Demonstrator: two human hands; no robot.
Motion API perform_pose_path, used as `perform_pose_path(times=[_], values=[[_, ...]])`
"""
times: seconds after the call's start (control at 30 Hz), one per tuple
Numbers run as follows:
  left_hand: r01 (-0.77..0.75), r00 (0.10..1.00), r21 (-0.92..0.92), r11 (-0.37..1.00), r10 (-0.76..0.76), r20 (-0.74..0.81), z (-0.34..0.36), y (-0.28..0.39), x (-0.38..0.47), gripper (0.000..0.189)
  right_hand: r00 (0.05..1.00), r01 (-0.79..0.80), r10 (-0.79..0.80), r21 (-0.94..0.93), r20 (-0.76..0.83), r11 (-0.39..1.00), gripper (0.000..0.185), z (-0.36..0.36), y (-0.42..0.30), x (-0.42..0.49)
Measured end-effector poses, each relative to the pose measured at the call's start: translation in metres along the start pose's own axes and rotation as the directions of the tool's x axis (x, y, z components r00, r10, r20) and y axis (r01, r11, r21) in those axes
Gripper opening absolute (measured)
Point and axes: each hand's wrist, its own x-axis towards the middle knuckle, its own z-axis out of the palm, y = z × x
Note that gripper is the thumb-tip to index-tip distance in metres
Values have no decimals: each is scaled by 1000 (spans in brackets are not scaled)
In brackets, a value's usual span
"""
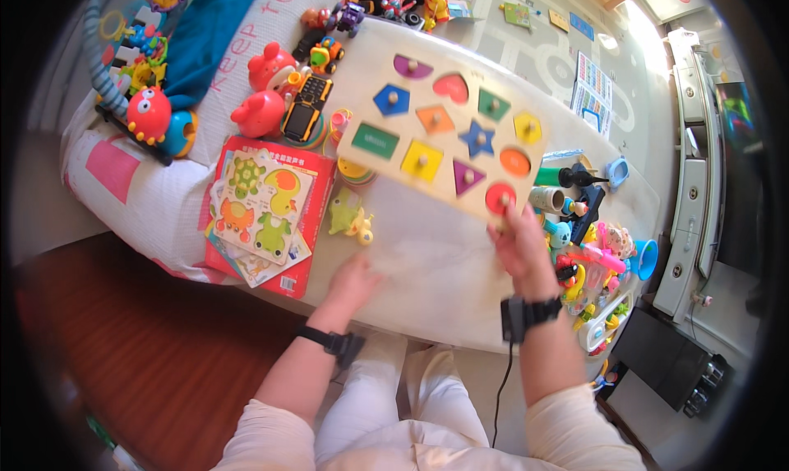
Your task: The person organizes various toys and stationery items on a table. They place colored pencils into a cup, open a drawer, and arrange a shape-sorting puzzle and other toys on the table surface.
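My right hand [523,246] grips a wooden shape puzzle board [394,170] by its near right corner, close to the red circle piece [500,198]. The board is held over the white table, tilted in view. Most of its coloured shapes carry wooden knobs, among them a blue star [478,139] and a yellow square [425,166]. No knob shows on the green rectangle [375,140] or the orange oval [515,162]. My left hand [354,284] is blurred near the table's front edge, with nothing visible in it. Beyond it lie a green toy [345,211] and a small yellow toy [362,229].
Left on the table, animal puzzle boards [262,206] lie on a red book [316,206]. Behind stand a yellow-black toy phone [306,108] and red plush-like toys [262,113]. Many toys crowd the right side, with a blue cup [645,259]. A padded white sofa [166,218] adjoins the left.
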Motion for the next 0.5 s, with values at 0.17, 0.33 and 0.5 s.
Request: perform_pose_path(times=[0.17, 0.33, 0.5], values=[[163, 974, 438, 884, -71, -217, 30, -72, 15, 44, 999, 47, -46, -172, 14, 984, 17, 43, -43, 99], [242, 960, 497, 833, -132, -246, 47, -77, 34, 32, 996, 12, -26, -146, -91, 989, 25, 74, -19, 169], [301, 953, 505, 809, -233, -195, 32, -60, 31, 23, 990, 9, -67, -413, -126, 911, 36, 90, 5, 225]])
